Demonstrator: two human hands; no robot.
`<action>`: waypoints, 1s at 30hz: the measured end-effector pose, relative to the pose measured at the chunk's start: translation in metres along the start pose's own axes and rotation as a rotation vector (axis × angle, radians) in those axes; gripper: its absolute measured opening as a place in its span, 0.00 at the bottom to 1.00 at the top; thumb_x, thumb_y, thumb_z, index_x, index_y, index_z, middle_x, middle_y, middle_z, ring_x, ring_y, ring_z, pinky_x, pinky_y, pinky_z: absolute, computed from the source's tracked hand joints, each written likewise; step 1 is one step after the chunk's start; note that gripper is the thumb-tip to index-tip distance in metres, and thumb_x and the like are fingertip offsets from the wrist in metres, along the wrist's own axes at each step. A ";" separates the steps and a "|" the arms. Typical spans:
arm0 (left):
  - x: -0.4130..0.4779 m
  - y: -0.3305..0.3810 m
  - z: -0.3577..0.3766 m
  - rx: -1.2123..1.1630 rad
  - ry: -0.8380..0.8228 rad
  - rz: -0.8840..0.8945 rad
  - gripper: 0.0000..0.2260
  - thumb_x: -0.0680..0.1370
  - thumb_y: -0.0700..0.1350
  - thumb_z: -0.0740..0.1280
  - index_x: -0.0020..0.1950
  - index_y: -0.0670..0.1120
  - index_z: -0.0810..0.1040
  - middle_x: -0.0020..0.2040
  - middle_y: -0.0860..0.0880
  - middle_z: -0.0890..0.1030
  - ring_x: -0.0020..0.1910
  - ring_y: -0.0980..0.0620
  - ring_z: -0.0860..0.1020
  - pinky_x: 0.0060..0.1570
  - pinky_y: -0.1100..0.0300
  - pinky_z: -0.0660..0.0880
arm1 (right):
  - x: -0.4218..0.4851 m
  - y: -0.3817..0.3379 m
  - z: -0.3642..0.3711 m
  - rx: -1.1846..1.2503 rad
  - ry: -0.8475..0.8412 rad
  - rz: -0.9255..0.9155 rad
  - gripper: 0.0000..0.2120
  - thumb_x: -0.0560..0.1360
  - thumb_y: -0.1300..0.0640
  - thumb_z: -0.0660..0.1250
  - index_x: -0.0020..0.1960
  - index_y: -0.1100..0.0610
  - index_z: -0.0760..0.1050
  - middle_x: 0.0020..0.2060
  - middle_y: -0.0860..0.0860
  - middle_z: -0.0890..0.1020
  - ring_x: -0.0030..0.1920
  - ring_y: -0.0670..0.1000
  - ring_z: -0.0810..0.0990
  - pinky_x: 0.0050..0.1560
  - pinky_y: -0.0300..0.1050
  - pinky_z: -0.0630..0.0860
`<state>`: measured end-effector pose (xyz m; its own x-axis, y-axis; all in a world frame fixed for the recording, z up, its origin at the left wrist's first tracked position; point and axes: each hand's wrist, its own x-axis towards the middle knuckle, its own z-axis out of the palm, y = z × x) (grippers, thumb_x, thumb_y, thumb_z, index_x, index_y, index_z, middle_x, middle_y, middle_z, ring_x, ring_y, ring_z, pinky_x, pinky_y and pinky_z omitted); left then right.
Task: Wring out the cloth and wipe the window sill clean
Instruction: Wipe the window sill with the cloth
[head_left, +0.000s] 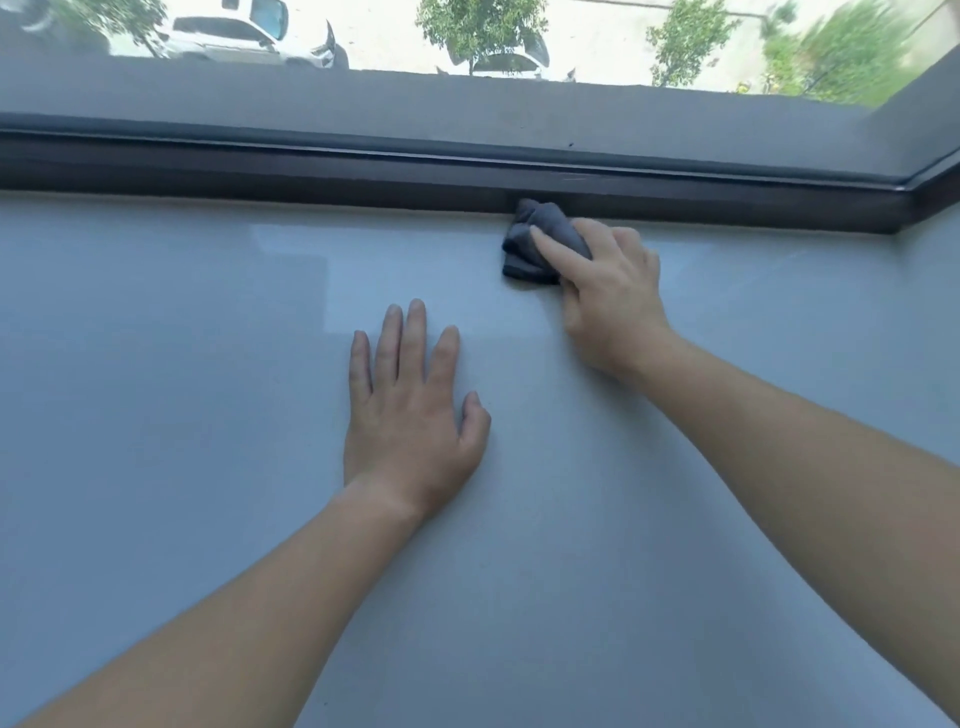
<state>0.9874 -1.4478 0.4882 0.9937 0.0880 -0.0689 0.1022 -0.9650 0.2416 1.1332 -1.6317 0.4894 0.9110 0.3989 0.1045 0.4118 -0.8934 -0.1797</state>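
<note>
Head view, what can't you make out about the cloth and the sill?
- cloth: its right part is hidden under the right hand, head view; dampness cannot be told.
- window sill: cut off by the left, right and bottom edges, head view.
- bushes outside, top right: blurred, head view.

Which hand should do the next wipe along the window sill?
The right hand, probably. It grips the dark cloth, pressed on the window sill right beside the window frame. The left hand lies flat on the sill, holding nothing.
</note>
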 end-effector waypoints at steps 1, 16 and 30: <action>-0.001 0.000 0.000 0.006 -0.009 0.001 0.31 0.75 0.56 0.51 0.77 0.46 0.61 0.80 0.42 0.53 0.80 0.43 0.47 0.76 0.41 0.43 | -0.008 0.024 -0.004 -0.013 0.042 0.065 0.26 0.74 0.57 0.58 0.71 0.43 0.71 0.65 0.52 0.74 0.59 0.63 0.71 0.53 0.52 0.63; -0.001 0.000 0.002 0.026 -0.011 -0.020 0.31 0.75 0.57 0.50 0.77 0.47 0.59 0.80 0.43 0.52 0.80 0.44 0.46 0.77 0.43 0.42 | -0.041 0.074 -0.015 -0.003 0.115 0.481 0.26 0.76 0.60 0.57 0.72 0.43 0.69 0.64 0.53 0.72 0.60 0.62 0.68 0.53 0.49 0.58; -0.002 0.002 0.003 -0.015 0.019 -0.029 0.32 0.72 0.60 0.53 0.74 0.48 0.63 0.80 0.45 0.55 0.79 0.47 0.49 0.77 0.43 0.41 | -0.116 0.035 -0.017 0.002 0.086 0.334 0.31 0.73 0.64 0.60 0.73 0.43 0.67 0.65 0.50 0.70 0.59 0.59 0.66 0.51 0.48 0.56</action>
<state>0.9853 -1.4508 0.4864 0.9909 0.1211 -0.0579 0.1320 -0.9580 0.2546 1.0414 -1.7133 0.4872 0.9904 0.0650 0.1217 0.0907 -0.9713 -0.2200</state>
